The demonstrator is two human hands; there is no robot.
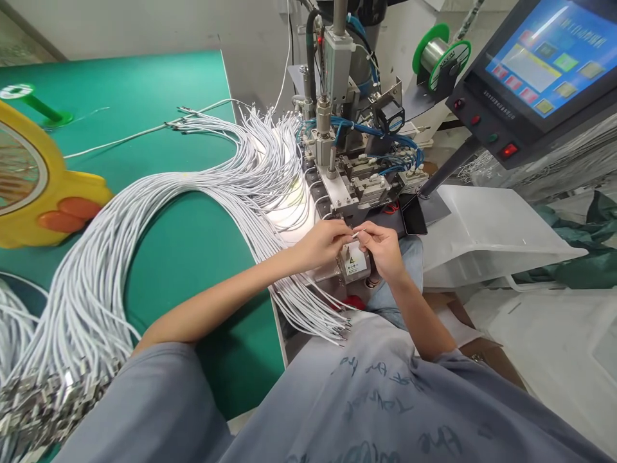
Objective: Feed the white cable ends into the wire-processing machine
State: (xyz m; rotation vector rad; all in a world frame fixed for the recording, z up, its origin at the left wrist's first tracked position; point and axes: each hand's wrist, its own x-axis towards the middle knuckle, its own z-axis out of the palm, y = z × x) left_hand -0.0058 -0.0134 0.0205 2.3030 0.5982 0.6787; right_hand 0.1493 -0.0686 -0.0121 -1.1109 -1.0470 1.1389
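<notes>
A: Busy scene! A thick bundle of white, cord-like cables (pixel 96 257) sweeps across the green-topped bench (pixel 178 257), metal tips hanging over the near edge.

B: And the left forearm crosses right over it! Far left, a yellow plastic object with orange pads and a round window (pixel 62 173) partly hides the bench.

A: Straight ahead, a metal machine with cylinders and blue air tubes (pixel 322 151) blocks the space just beyond the fingers. Right of it, a green-flanged spool of silvery wire (pixel 435 54), and a lit blue touch screen in a dark housing (pixel 554 58).

B: Lower right, a translucent white plastic bin (pixel 501 225). Now the hands!

A: Left hand (pixel 332 241): fingers curled, tips pinched close on a slim white cable end (pixel 357 234), there in front of the machine.

B: Right hand (pixel 380 244) meets it, thumb and forefinger nipping the same piece! Whether it's joined to the bundle, I can't tell.
</notes>
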